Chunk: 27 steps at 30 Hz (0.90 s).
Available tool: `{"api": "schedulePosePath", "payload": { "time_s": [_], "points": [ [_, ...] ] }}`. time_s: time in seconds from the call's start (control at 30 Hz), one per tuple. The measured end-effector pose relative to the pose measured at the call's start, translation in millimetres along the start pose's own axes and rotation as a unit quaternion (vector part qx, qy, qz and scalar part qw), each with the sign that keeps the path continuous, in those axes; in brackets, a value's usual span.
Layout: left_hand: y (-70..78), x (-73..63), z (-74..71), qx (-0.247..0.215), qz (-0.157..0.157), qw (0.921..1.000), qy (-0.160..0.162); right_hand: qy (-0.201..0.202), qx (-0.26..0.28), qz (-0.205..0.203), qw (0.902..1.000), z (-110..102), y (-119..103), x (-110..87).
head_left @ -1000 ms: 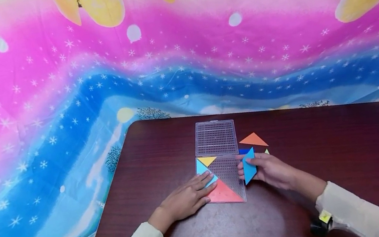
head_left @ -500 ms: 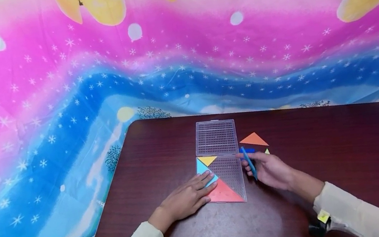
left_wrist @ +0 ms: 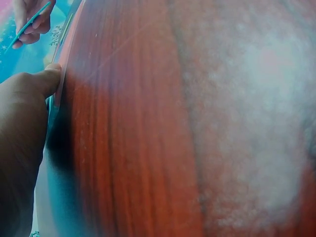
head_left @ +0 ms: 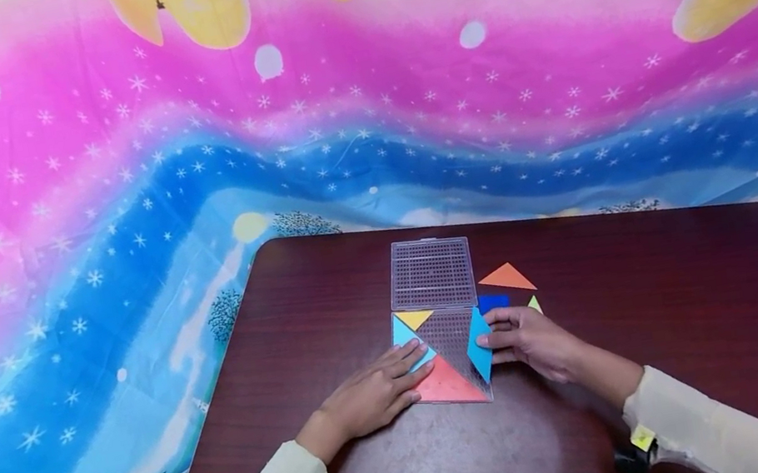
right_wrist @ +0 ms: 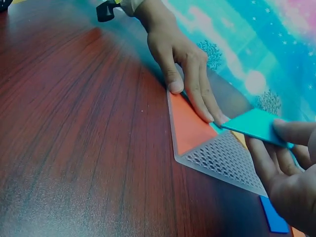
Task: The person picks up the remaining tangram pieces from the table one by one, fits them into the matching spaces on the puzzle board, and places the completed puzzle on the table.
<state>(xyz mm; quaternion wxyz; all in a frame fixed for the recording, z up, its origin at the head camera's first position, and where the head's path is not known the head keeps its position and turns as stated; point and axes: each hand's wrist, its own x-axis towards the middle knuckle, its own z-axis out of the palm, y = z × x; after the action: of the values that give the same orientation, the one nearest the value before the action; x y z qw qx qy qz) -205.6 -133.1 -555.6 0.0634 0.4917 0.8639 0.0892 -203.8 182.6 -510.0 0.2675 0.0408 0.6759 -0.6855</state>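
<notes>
Our right hand [head_left: 533,341] pinching the teal piece [head_left: 478,347] over the right edge of the case [head_left: 451,332], our left hand [head_left: 370,393], fingers extended, on its red triangle [head_left: 449,385].

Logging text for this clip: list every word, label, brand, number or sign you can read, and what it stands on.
No text can be read in any view.
Light-blue piece in the right hand: no lettering shows.
Grid panel: only its hole pattern shows.
Backdrop: printed pictures, no legible lettering.
Yellow tag by the right wrist: too small to tell.
</notes>
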Motion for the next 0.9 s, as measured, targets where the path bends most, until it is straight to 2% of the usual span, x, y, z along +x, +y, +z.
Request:
{"api": "schedulePosePath", "payload": {
  "time_s": [0.27, 0.5, 0.9],
  "points": [
    [0.4, 0.1, 0.1, 0.001, 0.0, 1.0, 0.001, 0.086, -0.029, 0.008, 0.9958, 11, -2, 4.6],
    [0.9, -0.7, 0.0, -0.007, -0.004, 1.0, -0.001, 0.098, -0.07, 0.021, 0.9925, 18, 5, 7.3],
    [0.6, 0.0, 0.4, -0.005, -0.006, 0.9999, -0.007, 0.133, -0.13, 0.01, 0.9825, 25, 13, 7.9]
  ]
}}
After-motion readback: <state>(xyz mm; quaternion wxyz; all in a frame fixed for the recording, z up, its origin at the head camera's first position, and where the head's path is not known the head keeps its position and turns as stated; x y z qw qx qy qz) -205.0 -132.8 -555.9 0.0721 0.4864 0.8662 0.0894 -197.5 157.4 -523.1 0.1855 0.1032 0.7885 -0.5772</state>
